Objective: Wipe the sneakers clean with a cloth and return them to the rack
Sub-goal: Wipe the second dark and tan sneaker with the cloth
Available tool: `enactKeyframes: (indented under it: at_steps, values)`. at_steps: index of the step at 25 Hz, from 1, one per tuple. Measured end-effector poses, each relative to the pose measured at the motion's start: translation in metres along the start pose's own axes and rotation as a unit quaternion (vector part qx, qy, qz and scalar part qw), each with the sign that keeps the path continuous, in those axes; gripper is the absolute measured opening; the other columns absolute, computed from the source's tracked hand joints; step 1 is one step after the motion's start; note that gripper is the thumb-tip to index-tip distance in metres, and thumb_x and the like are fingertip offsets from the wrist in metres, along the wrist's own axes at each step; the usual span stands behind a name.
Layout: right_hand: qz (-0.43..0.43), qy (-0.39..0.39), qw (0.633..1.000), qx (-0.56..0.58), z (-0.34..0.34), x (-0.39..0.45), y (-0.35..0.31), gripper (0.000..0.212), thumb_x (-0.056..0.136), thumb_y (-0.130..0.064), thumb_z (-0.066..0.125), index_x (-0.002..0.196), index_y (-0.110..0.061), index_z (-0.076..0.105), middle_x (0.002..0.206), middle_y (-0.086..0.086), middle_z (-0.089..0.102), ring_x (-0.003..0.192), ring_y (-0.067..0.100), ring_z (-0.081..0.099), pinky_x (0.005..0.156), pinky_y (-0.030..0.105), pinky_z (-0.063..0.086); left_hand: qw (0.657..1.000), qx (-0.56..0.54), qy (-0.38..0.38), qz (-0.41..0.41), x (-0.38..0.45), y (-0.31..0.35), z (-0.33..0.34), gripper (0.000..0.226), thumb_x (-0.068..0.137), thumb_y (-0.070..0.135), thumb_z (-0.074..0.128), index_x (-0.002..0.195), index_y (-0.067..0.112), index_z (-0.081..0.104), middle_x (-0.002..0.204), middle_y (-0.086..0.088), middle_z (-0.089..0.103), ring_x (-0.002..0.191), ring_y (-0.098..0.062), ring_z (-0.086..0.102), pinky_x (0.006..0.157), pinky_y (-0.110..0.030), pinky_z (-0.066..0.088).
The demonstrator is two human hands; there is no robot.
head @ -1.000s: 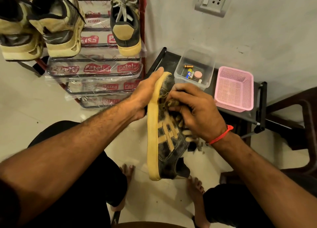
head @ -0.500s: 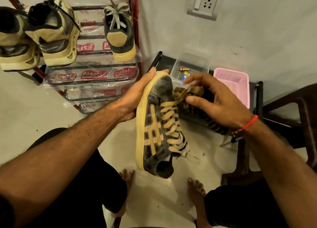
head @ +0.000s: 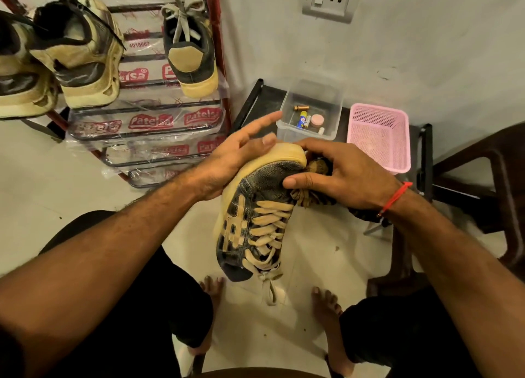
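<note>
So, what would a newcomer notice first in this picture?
First the dark sneaker with yellow sole and cream laces at the centre, its sole held by the left hand while the right hand presses a brown cloth on its toe. Next, the worn sneakers on the red rack at upper left, and the pink basket at right.

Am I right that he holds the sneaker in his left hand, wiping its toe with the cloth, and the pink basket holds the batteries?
Not quite: in the head view the batteries lie in the clear box, beside the pink basket. The rest holds: left hand, sneaker, cloth.
</note>
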State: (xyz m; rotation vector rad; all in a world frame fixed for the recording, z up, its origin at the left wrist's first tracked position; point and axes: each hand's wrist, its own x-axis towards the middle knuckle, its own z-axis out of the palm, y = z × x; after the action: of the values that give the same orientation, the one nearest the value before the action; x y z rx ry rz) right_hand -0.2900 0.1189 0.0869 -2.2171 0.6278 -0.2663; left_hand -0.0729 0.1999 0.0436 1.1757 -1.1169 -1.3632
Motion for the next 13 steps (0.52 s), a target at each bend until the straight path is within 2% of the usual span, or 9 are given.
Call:
enactKeyframes:
  at_steps: [1,3,6,8,10,12,13]
  values:
    - [0.01,0.025,1.0,-0.013,0.0,0.001,0.001,0.057,0.079,-0.055,0.068,0.126,-0.024,0.062,0.11,-0.007,0.069,0.099,0.003,0.064,0.085,0.026,0.056,0.997,0.06,0.03,0.048,0.0,0.001,0.0,0.091,0.077,0.069,0.072,0.151,0.022,0.044,0.127,-0.01,0.069,0.115,-0.033,0.067,0.095,-0.048,0.057]
    - [0.038,0.064,0.996,-0.045,-0.001,0.002,0.004,0.062,0.076,-0.063,0.066,0.126,-0.027,0.062,0.107,-0.009,0.07,0.095,0.003,0.064,0.083,0.026,0.056,0.968,0.206,0.066,0.13,-0.001,0.0,0.001,0.078,0.083,0.069,0.064,0.142,0.018,0.055,0.124,-0.003,0.069,0.113,-0.021,0.067,0.093,-0.044,0.058]
    - [0.08,0.105,0.99,-0.059,-0.004,0.004,0.009,0.067,0.075,-0.065,0.065,0.131,-0.029,0.061,0.106,-0.006,0.071,0.094,0.008,0.066,0.083,0.025,0.055,0.917,0.355,0.076,0.162,-0.002,-0.011,0.008,0.073,0.088,0.057,0.068,0.147,0.02,0.048,0.133,0.002,0.063,0.116,-0.01,0.063,0.094,-0.038,0.057]
    - [0.084,0.113,0.989,-0.05,-0.006,0.005,0.01,0.066,0.076,-0.063,0.066,0.132,-0.029,0.061,0.104,-0.006,0.071,0.092,0.007,0.066,0.081,0.02,0.052,0.903,0.378,0.095,0.18,-0.001,-0.019,0.015,0.071,0.094,0.048,0.065,0.154,0.021,0.039,0.139,-0.001,0.058,0.12,-0.01,0.059,0.098,-0.033,0.054]
    - [0.076,0.108,0.99,-0.039,-0.007,0.007,0.008,0.065,0.077,-0.062,0.065,0.132,-0.027,0.06,0.102,-0.007,0.071,0.088,0.002,0.066,0.078,0.016,0.052,0.886,0.396,0.118,0.211,0.002,-0.021,0.019,0.065,0.099,0.039,0.061,0.156,0.019,0.037,0.132,-0.004,0.057,0.113,-0.01,0.058,0.096,-0.023,0.051]
    - [0.09,0.124,0.988,0.019,-0.004,0.008,0.01,0.058,0.076,-0.06,0.065,0.124,-0.027,0.064,0.093,-0.005,0.071,0.083,0.004,0.068,0.076,0.02,0.056,0.878,0.392,0.148,0.231,0.005,-0.017,0.014,0.058,0.103,0.036,0.054,0.155,0.017,0.038,0.124,-0.005,0.056,0.105,-0.009,0.056,0.092,-0.017,0.048]
    - [0.105,0.158,0.979,0.075,-0.004,0.008,0.01,0.052,0.076,-0.059,0.067,0.117,-0.027,0.067,0.09,-0.002,0.071,0.083,0.008,0.069,0.078,0.026,0.057,0.883,0.371,0.172,0.229,0.006,-0.014,0.009,0.056,0.104,0.036,0.05,0.155,0.018,0.038,0.127,-0.005,0.055,0.108,-0.009,0.056,0.094,-0.018,0.049]
